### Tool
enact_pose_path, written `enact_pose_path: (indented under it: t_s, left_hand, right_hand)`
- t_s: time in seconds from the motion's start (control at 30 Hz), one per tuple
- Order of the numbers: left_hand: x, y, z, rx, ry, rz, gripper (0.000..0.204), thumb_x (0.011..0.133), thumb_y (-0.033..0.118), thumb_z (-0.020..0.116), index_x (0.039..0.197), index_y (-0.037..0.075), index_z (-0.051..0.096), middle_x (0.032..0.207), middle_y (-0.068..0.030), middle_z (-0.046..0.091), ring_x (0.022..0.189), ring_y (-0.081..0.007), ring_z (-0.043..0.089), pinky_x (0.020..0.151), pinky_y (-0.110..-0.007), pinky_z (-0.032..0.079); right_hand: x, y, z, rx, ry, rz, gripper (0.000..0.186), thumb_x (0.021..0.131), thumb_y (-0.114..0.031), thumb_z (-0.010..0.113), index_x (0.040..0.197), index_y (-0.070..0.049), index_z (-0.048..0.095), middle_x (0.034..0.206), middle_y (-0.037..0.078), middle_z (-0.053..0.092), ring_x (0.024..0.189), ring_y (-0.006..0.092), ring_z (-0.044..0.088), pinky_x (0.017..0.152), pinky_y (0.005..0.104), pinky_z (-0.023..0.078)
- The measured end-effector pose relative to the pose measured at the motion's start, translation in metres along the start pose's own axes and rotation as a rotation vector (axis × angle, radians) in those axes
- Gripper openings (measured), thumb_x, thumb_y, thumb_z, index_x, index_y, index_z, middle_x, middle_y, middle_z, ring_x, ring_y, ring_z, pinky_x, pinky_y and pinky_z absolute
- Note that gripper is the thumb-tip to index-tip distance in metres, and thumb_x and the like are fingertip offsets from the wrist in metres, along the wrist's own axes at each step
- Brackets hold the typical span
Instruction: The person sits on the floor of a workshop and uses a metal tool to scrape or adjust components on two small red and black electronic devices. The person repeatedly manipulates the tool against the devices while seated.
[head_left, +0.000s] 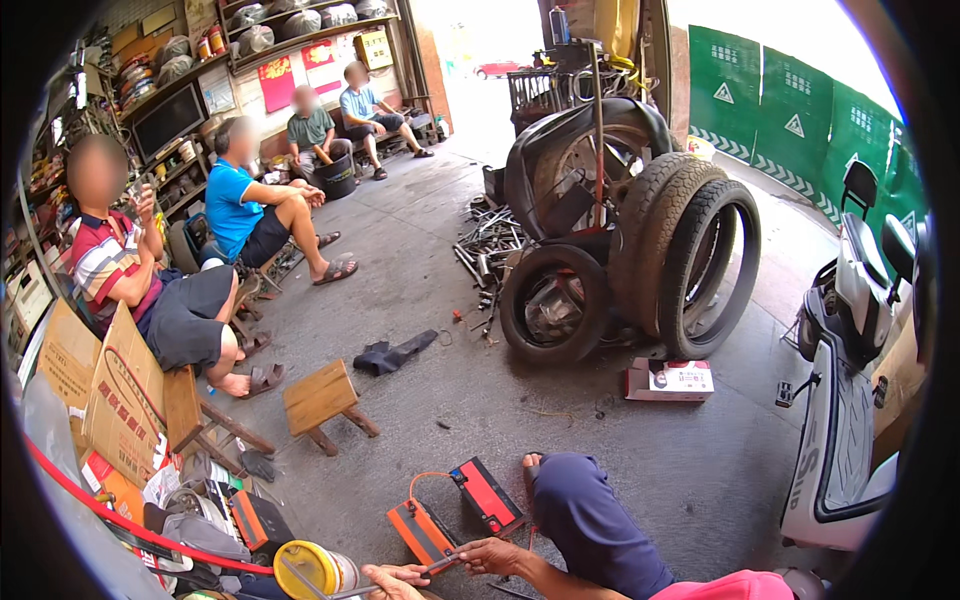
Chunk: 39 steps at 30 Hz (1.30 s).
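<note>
At the lower edge my left hand (pixel 397 580) is closed round a slim grey metal bar, which reaches left past the yellow-lidded tub (pixel 305 570). My right hand (pixel 492 556) comes in from the right and pinches a short dark strip (pixel 440 565) between thumb and fingers. The strip spans the gap between both hands; its exact kind is unclear. Just beyond them lies an orange-and-black battery (pixel 421 533). Beside it a red-and-black battery (pixel 487 497) rests on the floor, and an orange cable (pixel 428 476) runs between the two.
A wooden stool (pixel 322 392) and a dark cloth (pixel 394 353) are ahead. Tyres (pixel 715 270), metal tools (pixel 490 235) and a small box (pixel 668 381) lie beyond. A scooter (pixel 840 440) stands right. Several people sit left, near cardboard (pixel 125 405) and another orange-black battery (pixel 262 522).
</note>
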<state>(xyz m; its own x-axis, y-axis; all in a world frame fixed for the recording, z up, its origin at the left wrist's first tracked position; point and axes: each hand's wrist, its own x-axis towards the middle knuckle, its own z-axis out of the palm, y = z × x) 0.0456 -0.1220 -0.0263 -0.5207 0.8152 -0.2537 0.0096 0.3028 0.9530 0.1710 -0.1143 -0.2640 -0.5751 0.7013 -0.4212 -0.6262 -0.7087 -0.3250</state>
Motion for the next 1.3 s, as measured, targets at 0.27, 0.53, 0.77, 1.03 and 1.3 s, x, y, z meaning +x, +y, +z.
enact_pose_path:
  t_s: [0.27, 0.53, 0.77, 1.03, 1.3]
  left_hand:
    - [0.011, -0.018, -0.007, -0.198, 0.055, 0.201, 0.061, 0.102, 0.048, 0.034, 0.068, 0.001, 0.052, 0.065, -0.0148, 0.063, 0.048, -0.0205, 0.053, 0.049, -0.029, 0.046]
    - [0.02, -0.028, -0.017, -0.104, 0.074, 0.174, 0.044, 0.1, 0.038, 0.044, 0.078, 0.004, 0.061, 0.064, -0.0074, 0.061, 0.049, -0.0166, 0.055, 0.044, -0.027, 0.044]
    - [0.025, -0.034, -0.016, 0.003, 0.077, 0.266, 0.043, 0.098, 0.028, 0.044, 0.067, 0.003, 0.06, 0.061, -0.0084, 0.062, 0.049, -0.0183, 0.057, 0.048, -0.03, 0.047]
    - [0.042, -0.043, -0.03, 0.174, -0.259, 0.525, 0.041, 0.096, 0.021, 0.05, 0.06, 0.004, 0.061, 0.056, -0.0106, 0.06, 0.046, -0.0226, 0.056, 0.048, -0.035, 0.045]
    - [-0.005, -0.066, 0.035, 0.588, -0.332, 0.716, 0.035, 0.091, 0.03, 0.062, 0.064, 0.007, 0.058, 0.056, -0.0147, 0.054, 0.053, -0.0341, 0.059, 0.047, -0.043, 0.043]
  right_hand:
    - [0.036, -0.01, 0.034, -1.582, 0.559, -0.352, 0.023, 0.086, -0.019, 0.059, 0.095, 0.0, 0.068, 0.086, 0.016, 0.069, 0.076, 0.0297, 0.067, 0.068, 0.0401, 0.056]
    - [0.093, -0.008, 0.068, -2.101, 0.395, -0.481, 0.023, 0.084, -0.022, 0.058, 0.096, -0.002, 0.058, 0.089, 0.018, 0.064, 0.082, 0.0338, 0.067, 0.067, 0.0435, 0.056]
    - [0.09, -0.013, 0.062, -2.14, 0.289, -0.413, 0.039, 0.07, -0.017, 0.076, 0.1, -0.002, 0.057, 0.104, 0.017, 0.061, 0.085, 0.0322, 0.068, 0.066, 0.0431, 0.057]
    - [0.02, -0.121, 0.102, -1.469, 0.483, -0.45, 0.034, 0.09, -0.032, 0.061, 0.095, 0.0, 0.069, 0.08, 0.015, 0.07, 0.075, 0.0218, 0.069, 0.067, 0.0355, 0.055]
    - [-0.118, -0.156, 0.18, -1.762, 0.029, -0.16, 0.04, 0.097, -0.035, 0.049, 0.106, 0.002, 0.061, 0.078, 0.019, 0.065, 0.07, 0.0239, 0.068, 0.061, 0.0355, 0.053]
